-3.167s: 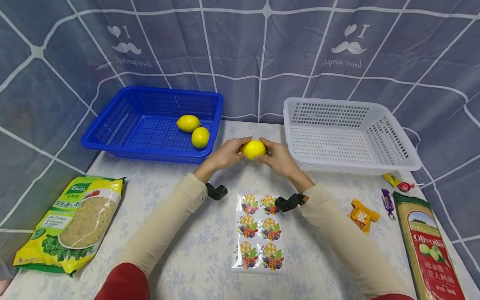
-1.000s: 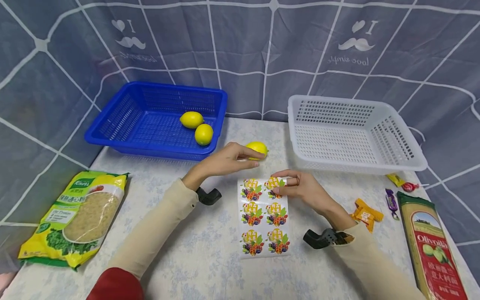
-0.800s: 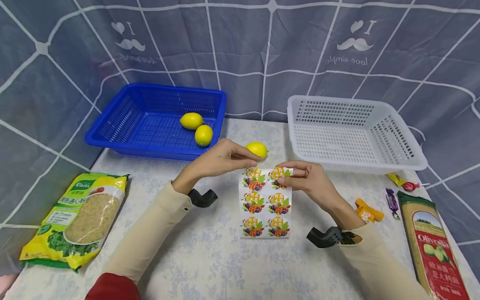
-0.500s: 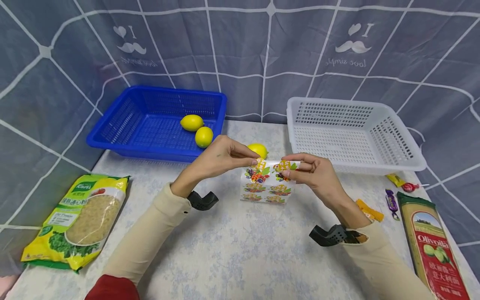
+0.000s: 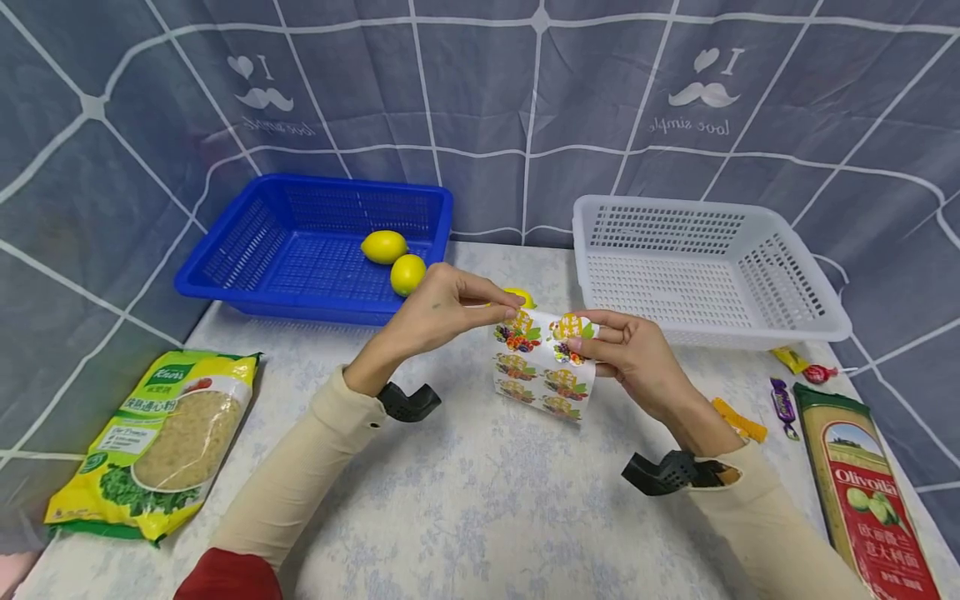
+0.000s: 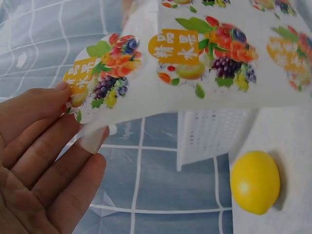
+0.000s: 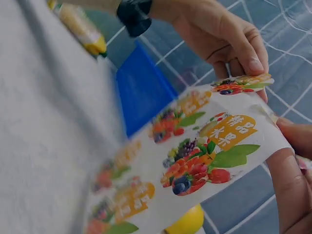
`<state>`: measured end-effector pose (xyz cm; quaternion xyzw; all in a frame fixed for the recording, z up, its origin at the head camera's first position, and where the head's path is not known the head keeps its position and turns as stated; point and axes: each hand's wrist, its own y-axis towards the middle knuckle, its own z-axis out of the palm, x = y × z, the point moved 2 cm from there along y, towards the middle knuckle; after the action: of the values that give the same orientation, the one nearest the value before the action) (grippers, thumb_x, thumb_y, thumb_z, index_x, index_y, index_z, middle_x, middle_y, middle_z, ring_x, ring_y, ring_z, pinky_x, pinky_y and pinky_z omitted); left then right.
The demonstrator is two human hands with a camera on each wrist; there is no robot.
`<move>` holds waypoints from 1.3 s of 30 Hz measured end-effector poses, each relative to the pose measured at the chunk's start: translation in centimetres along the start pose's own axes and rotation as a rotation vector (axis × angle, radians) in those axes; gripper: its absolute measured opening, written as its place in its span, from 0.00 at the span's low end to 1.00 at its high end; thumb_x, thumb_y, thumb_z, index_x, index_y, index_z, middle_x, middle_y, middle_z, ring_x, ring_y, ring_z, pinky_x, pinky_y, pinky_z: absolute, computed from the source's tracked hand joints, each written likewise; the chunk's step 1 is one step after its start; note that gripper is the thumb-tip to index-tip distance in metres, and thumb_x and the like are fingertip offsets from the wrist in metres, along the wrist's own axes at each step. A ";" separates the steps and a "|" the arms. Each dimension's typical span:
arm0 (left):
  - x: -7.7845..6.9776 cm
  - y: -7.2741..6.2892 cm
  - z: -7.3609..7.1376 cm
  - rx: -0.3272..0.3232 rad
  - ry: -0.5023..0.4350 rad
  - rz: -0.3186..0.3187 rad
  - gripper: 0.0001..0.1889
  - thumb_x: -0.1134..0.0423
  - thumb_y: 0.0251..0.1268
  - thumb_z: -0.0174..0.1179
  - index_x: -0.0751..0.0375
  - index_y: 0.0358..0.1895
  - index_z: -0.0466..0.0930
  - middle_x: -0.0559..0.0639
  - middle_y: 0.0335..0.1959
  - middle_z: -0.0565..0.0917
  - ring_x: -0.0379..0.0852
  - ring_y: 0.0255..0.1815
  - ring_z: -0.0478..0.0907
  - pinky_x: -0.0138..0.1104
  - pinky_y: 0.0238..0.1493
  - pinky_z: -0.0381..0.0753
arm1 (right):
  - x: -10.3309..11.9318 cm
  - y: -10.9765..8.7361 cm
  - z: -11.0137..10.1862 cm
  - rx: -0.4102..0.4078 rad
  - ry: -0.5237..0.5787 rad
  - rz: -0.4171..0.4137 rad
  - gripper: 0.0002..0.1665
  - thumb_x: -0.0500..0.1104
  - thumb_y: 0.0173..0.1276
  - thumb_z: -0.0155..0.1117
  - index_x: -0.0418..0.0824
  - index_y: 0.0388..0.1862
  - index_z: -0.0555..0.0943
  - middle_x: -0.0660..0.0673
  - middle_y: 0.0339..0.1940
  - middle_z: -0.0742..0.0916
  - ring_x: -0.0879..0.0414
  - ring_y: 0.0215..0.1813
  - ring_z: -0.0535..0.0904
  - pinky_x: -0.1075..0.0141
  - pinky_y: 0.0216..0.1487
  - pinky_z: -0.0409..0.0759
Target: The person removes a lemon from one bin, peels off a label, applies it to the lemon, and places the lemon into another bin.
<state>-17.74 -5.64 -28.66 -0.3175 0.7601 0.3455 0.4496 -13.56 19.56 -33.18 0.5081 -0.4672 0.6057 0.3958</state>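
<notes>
A white sheet of fruit-print stickers (image 5: 540,371) is held up over the table between both hands, its lower part hanging toward the person. My left hand (image 5: 431,321) pinches a sticker (image 6: 105,73) at the sheet's upper left corner between thumb and fingers; in the left wrist view this sticker's edge juts past the backing. At the upper right, my right hand (image 5: 637,362) grips the sheet, thumb in front and fingers behind. Just beyond the sheet a lemon (image 6: 256,183) lies on the table, mostly hidden in the head view.
A blue basket (image 5: 315,307) with two lemons (image 5: 384,247) stands at the back left, a white basket (image 5: 675,332) at the back right. A yellow pasta bag (image 5: 168,433) lies left. Wrapped candies (image 5: 783,407) and a spaghetti pack (image 5: 862,492) lie right.
Earlier both hands held the lemon; it was set down on the table. The hands then took the sticker sheet and lifted it off the table, and it now tilts.
</notes>
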 end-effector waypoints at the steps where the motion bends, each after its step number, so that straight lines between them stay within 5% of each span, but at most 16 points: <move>1: -0.1 0.0 -0.1 -0.005 -0.026 0.003 0.05 0.67 0.63 0.67 0.64 0.39 0.90 0.50 0.41 0.89 0.43 0.45 0.85 0.37 0.47 0.84 | -0.1 0.0 0.0 0.012 0.037 0.014 0.34 0.35 0.67 0.68 0.30 0.69 0.67 0.51 0.32 0.89 0.63 0.32 0.82 0.73 0.33 0.81; 5: -0.6 -0.1 -0.6 -0.033 -0.093 0.018 0.06 0.69 0.63 0.66 0.67 0.40 0.89 0.53 0.40 0.89 0.47 0.45 0.86 0.39 0.48 0.84 | -0.5 -0.1 -0.4 0.067 0.180 0.080 0.40 0.34 0.71 0.62 0.30 0.76 0.55 0.55 0.21 0.80 0.67 0.21 0.70 0.78 0.24 0.71; 7: -0.8 -0.1 -0.9 -0.044 -0.088 0.022 0.06 0.69 0.64 0.66 0.67 0.40 0.88 0.53 0.38 0.89 0.48 0.42 0.86 0.40 0.46 0.84 | -0.8 -0.3 -0.5 0.112 0.273 0.124 0.42 0.34 0.73 0.58 0.30 0.78 0.49 0.55 0.25 0.81 0.68 0.19 0.71 0.80 0.22 0.71; 12: -0.9 -0.1 -1.0 -0.034 -0.066 0.008 0.06 0.68 0.64 0.66 0.66 0.40 0.88 0.51 0.35 0.89 0.47 0.41 0.86 0.39 0.45 0.83 | -1.7 -0.3 -0.1 0.281 0.501 0.232 0.43 0.32 0.77 0.50 0.28 0.78 0.37 0.43 0.47 0.86 0.63 0.36 0.86 0.80 0.33 0.79; 16: -0.9 -0.1 -1.0 -0.022 -0.059 0.004 0.06 0.68 0.64 0.66 0.66 0.41 0.88 0.51 0.36 0.89 0.47 0.42 0.86 0.40 0.47 0.83 | -3.0 -0.1 0.7 0.342 0.508 0.267 0.38 0.32 0.77 0.50 0.27 0.78 0.44 0.38 0.52 0.85 0.55 0.47 0.86 0.74 0.46 0.80; 19: -0.8 -0.1 -1.0 -0.015 -0.061 -0.003 0.06 0.68 0.65 0.65 0.67 0.41 0.88 0.52 0.36 0.89 0.47 0.42 0.86 0.41 0.48 0.83 | -4.7 0.4 1.2 0.315 0.372 0.265 0.34 0.32 0.75 0.54 0.26 0.75 0.55 0.38 0.52 0.85 0.54 0.46 0.86 0.69 0.46 0.82; 24: -0.5 0.0 -1.0 -0.005 -0.070 -0.023 0.07 0.69 0.65 0.65 0.68 0.41 0.87 0.53 0.37 0.89 0.47 0.42 0.86 0.40 0.48 0.82 | -7.5 1.1 1.5 0.182 -0.040 0.191 0.30 0.36 0.67 0.68 0.27 0.65 0.71 0.42 0.38 0.89 0.53 0.39 0.87 0.63 0.40 0.85; 28: -0.4 -0.1 -1.1 -0.007 -0.067 -0.021 0.07 0.69 0.65 0.64 0.68 0.41 0.87 0.53 0.36 0.89 0.48 0.42 0.86 0.40 0.47 0.83 | -8.4 1.5 1.7 0.074 -0.373 0.087 0.25 0.39 0.61 0.74 0.34 0.57 0.80 0.46 0.23 0.83 0.55 0.27 0.78 0.67 0.29 0.77; 30: -0.3 -0.1 -1.1 -0.011 -0.065 -0.021 0.07 0.69 0.65 0.64 0.68 0.41 0.87 0.53 0.36 0.89 0.49 0.41 0.86 0.40 0.46 0.83 | -8.5 1.6 1.8 0.026 -0.521 0.031 0.23 0.41 0.59 0.75 0.37 0.53 0.83 0.47 0.23 0.80 0.55 0.27 0.73 0.66 0.29 0.72; 34: -0.1 -0.1 -1.1 -0.009 -0.063 -0.027 0.07 0.69 0.65 0.64 0.68 0.41 0.87 0.53 0.36 0.89 0.47 0.41 0.86 0.40 0.46 0.83 | -8.5 1.8 1.9 -0.052 -0.704 -0.035 0.23 0.43 0.57 0.76 0.41 0.52 0.84 0.45 0.39 0.83 0.51 0.39 0.76 0.60 0.41 0.74; 39: 0.0 -0.1 -1.2 -0.007 -0.063 -0.033 0.07 0.69 0.65 0.64 0.69 0.41 0.87 0.54 0.37 0.89 0.47 0.41 0.86 0.40 0.47 0.83 | -6.7 3.2 2.2 -0.098 -0.719 -0.094 0.32 0.44 0.61 0.74 0.38 0.63 0.77 0.37 0.63 0.79 0.40 0.63 0.74 0.49 0.62 0.73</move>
<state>-18.23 -6.64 -28.24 -0.3203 0.7389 0.3508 0.4779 -14.96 16.62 -40.24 0.6900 -0.5809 0.3466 0.2576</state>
